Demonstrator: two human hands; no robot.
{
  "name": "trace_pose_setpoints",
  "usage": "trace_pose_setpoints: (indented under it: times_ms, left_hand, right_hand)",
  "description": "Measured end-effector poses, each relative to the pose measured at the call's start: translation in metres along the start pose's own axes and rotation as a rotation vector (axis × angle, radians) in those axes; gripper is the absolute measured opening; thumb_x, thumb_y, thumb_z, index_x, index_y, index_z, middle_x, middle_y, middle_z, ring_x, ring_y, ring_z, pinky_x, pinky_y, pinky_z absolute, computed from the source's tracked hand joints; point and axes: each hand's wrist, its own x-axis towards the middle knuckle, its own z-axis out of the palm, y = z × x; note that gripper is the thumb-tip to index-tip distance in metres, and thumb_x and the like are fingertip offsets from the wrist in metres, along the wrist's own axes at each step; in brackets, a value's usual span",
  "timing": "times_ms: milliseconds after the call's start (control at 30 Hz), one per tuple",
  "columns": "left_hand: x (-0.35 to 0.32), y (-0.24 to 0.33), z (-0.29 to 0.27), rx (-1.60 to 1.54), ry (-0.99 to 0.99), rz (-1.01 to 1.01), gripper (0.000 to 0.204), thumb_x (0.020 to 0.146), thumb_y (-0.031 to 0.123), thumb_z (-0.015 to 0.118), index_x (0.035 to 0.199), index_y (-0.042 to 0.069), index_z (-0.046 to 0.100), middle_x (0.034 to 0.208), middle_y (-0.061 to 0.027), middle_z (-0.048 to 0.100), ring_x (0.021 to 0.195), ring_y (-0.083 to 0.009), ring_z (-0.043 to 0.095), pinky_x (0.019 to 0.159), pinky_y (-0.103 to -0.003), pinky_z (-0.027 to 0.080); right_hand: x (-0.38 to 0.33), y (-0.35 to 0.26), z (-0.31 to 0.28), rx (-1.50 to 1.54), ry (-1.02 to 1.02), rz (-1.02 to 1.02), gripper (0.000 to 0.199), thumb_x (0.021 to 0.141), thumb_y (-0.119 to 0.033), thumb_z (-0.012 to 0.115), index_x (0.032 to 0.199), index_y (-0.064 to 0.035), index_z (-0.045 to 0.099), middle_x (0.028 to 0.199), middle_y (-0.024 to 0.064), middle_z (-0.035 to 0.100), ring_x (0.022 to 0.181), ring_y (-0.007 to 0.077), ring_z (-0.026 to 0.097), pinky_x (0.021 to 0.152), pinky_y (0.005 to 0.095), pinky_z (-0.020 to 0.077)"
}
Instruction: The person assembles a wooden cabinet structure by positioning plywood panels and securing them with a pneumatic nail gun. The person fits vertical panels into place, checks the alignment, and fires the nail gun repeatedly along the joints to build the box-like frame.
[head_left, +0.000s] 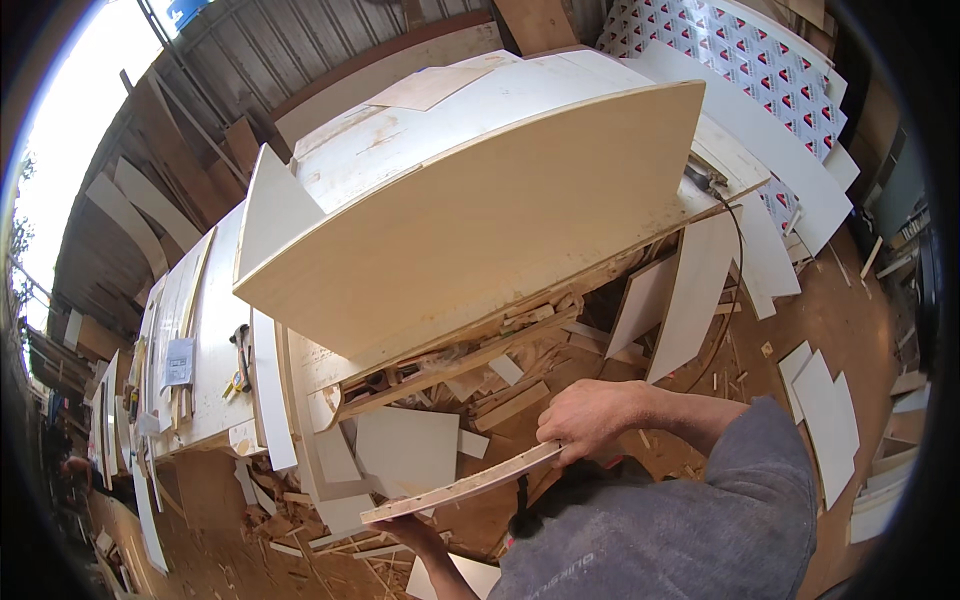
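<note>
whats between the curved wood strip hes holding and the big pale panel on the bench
In the head view, a heap of wood offcuts and small white board pieces lies between the curved wooden strip and the large pale plywood panel.

A large flat sheet [755, 55] printed with a repeating pattern of small red-and-dark marks on white lies at the upper right, behind the workbench, partly covered by plain white panels. A small grey-white printed paper [180, 362] rests on the long white board at left. No screens are visible.

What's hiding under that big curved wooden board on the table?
Under the big curved board, a jumble of wood offcuts and small white panels shows at the table's edge. Whatever lies further back beneath the board is covered.
</note>
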Motion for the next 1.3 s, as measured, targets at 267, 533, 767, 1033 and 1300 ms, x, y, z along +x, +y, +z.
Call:
trace_pose_setpoints:
  times_ms: [267, 533, 767, 1033, 1300]
  left_hand:
    - [-0.002, -0.016, 0.144, 0.088, -0.630, -0.096, 0.089, 0.093, 0.072, 0.018, 0.150, 0.003, 0.019, 0.150, -0.0178, 0.030, 0.138, -0.0268, 0.031, 0.117, -0.040, 0.022]
    - [-0.129, 0.017, 0.284, 0.089, -1.244, 0.035, 0.069, 0.096, 0.065, 0.035, 0.104, 0.000, 0.054, 0.089, -0.0062, 0.054, 0.085, -0.0149, 0.050, 0.077, -0.031, 0.042]
    - [-0.305, 0.056, 0.402, 0.201, -1.699, 0.184, 0.061, 0.085, 0.053, 0.064, 0.090, -0.008, 0.059, 0.078, -0.0170, 0.056, 0.072, -0.0237, 0.054, 0.064, -0.040, 0.044]
    - [-0.486, 0.128, 0.489, -0.097, -1.975, 0.756, 0.063, 0.080, 0.060, 0.065, 0.087, -0.003, 0.061, 0.079, -0.0148, 0.059, 0.083, -0.0310, 0.055, 0.081, -0.042, 0.039]
    - [-0.573, 0.194, 0.515, -0.603, -1.815, 1.170, 0.059, 0.067, 0.057, 0.073, 0.080, 0.001, 0.064, 0.081, -0.0092, 0.062, 0.084, -0.0273, 0.057, 0.079, -0.038, 0.037]
  right_hand:
    - [-0.139, -0.009, 0.039, 0.079, 0.333, 0.639, 0.038, 0.081, -0.040, 0.066, 0.094, -0.0047, 0.067, 0.091, 0.0081, 0.058, 0.095, 0.0268, 0.057, 0.083, 0.0390, 0.0494]
    - [-0.279, -0.081, 0.161, 0.349, 0.853, 1.069, 0.039, 0.072, -0.039, 0.073, 0.082, -0.0022, 0.067, 0.081, 0.0092, 0.053, 0.083, 0.0262, 0.052, 0.072, 0.0368, 0.0415]
    - [-0.388, -0.122, 0.253, 0.648, 1.224, 1.390, 0.045, 0.063, -0.038, 0.080, 0.080, 0.0004, 0.063, 0.076, 0.0051, 0.047, 0.071, 0.0206, 0.047, 0.063, 0.0324, 0.0356]
    - [-0.464, -0.133, 0.278, 0.737, 1.605, 1.415, 0.054, 0.065, -0.036, 0.076, 0.102, 0.0016, 0.067, 0.093, 0.0063, 0.059, 0.081, 0.0163, 0.055, 0.067, 0.0300, 0.0428]
    - [-0.461, -0.092, 0.281, 0.889, 2.001, 1.255, 0.059, 0.072, -0.021, 0.077, 0.120, 0.0043, 0.056, 0.110, 0.0103, 0.060, 0.100, 0.0206, 0.058, 0.085, 0.0329, 0.0468]
